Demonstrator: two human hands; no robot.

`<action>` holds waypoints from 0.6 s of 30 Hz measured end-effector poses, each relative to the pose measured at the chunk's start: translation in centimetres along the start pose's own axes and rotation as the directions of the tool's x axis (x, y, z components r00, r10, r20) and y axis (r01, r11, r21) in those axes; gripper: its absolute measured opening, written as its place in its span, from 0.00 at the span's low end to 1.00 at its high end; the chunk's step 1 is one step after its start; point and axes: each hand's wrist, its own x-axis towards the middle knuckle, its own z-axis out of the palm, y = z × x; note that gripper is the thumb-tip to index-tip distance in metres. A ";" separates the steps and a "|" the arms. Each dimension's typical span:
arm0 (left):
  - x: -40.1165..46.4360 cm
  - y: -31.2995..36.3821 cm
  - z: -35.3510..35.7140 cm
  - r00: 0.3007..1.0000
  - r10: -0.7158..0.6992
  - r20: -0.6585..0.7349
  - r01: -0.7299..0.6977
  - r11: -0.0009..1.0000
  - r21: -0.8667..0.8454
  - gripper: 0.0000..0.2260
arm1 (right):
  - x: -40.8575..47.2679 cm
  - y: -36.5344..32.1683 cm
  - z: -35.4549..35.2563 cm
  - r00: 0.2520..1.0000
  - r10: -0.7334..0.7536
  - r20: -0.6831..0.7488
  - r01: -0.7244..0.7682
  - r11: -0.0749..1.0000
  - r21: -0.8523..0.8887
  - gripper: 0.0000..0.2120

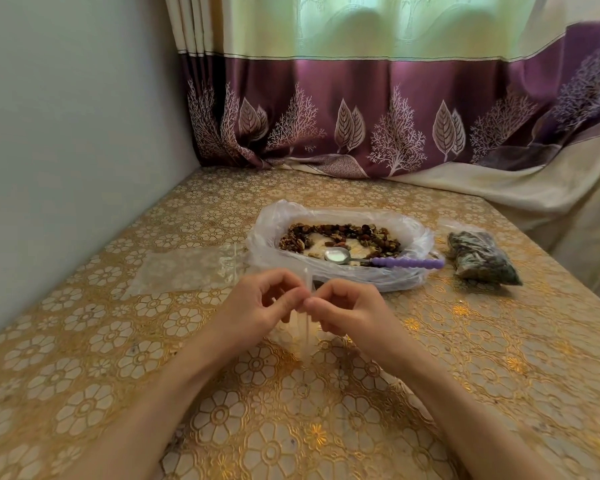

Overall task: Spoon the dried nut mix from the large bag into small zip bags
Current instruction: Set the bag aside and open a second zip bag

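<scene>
Head view: clear, empty small zip bag (305,327) held edge-on just in front of large bag (340,244) of brown nut mix (343,233), pinched at its top edge between curled fingers of left hand (267,303) and right hand (347,310), purple-handled spoon (378,259) resting inside large bag.

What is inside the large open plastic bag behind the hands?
The large bag holds dried nut mix along its far side and a spoon, bowl inside and purple handle over the rim. Anything beneath the mix is hidden.
</scene>
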 end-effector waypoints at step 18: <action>0.2 0.3 1.0 0.994 0.056 -0.089 -0.048 0.994 0.094 0.09 | 0.1 -0.6 0.6 0.998 0.002 0.057 -0.006 0.997 0.079 0.13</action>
